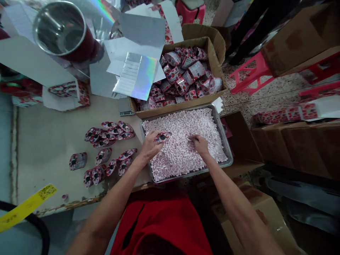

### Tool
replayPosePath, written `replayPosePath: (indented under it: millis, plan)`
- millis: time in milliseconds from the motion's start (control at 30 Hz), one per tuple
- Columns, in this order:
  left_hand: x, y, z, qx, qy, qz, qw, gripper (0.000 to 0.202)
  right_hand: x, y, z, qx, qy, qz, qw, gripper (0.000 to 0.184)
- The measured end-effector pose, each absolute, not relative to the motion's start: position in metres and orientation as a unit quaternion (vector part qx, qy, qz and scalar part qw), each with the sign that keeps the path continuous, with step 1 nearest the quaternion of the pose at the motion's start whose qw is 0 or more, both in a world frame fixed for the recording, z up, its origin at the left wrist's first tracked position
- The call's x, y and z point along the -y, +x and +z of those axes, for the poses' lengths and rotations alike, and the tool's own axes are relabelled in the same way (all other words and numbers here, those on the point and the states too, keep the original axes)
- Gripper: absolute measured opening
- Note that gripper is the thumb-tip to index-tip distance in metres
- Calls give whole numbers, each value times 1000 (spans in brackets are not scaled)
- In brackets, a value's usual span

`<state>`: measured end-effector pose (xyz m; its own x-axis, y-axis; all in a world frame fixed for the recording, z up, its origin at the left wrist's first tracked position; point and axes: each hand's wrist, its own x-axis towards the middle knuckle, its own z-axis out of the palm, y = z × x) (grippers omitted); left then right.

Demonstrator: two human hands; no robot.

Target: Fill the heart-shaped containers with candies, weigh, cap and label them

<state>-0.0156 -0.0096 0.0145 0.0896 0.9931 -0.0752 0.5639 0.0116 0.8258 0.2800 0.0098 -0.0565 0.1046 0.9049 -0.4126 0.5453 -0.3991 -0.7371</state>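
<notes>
My left hand [150, 144] is closed round a small red-and-white printed pouch [162, 136], held over a metal tray [225, 141] full of small pink-white candies [183, 141]. My right hand [199, 143] rests in the candies with its fingers curled, pinching into the heap; what it holds is hidden. Several filled pouches [108, 148] with the same print lie in rows on the table to the left of the tray.
A cardboard box [212, 56] of empty printed pouches stands behind the tray. Holographic foil sheets [136, 76] and a steel bucket [61, 28] sit at the back left. Cardboard boxes [297, 148] and red plastic stools [251, 72] stand on the floor at right.
</notes>
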Motion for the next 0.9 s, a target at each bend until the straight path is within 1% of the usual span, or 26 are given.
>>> replayPosePath:
  millis: [67, 200, 300, 367, 433, 533, 633, 700, 800, 900]
  plan:
    - [9, -13, 18, -614, 653, 276, 347, 41, -5, 292, -43, 498, -704, 455, 223, 22]
    - [5, 1, 24, -603, 696, 231, 313, 43, 0, 324, 3, 495, -674, 486, 252, 31]
    - [3, 15, 31, -586, 720, 199, 314, 43, -6, 328, 35, 516, -644, 498, 267, 28]
    - [2, 23, 36, -577, 728, 187, 319, 43, -13, 321, 54, 554, -626, 488, 251, 23]
    - [4, 30, 41, -577, 733, 174, 316, 42, -20, 311, 73, 614, -618, 441, 213, 21]
    - [7, 35, 46, -585, 734, 151, 309, 39, -24, 291, 101, 712, -613, 315, 133, 26]
    - [11, 35, 43, -589, 729, 146, 317, 38, -21, 266, 128, 768, -609, 194, 45, 30]
    - [13, 36, 36, -588, 722, 157, 329, 39, -18, 247, 143, 791, -595, 140, 7, 30]
    - [19, 38, 26, -594, 697, 194, 352, 37, -17, 231, 157, 826, -555, 100, -5, 28]
    - [33, 28, 25, -616, 641, 256, 379, 40, -15, 256, 153, 834, -543, 92, 21, 30]
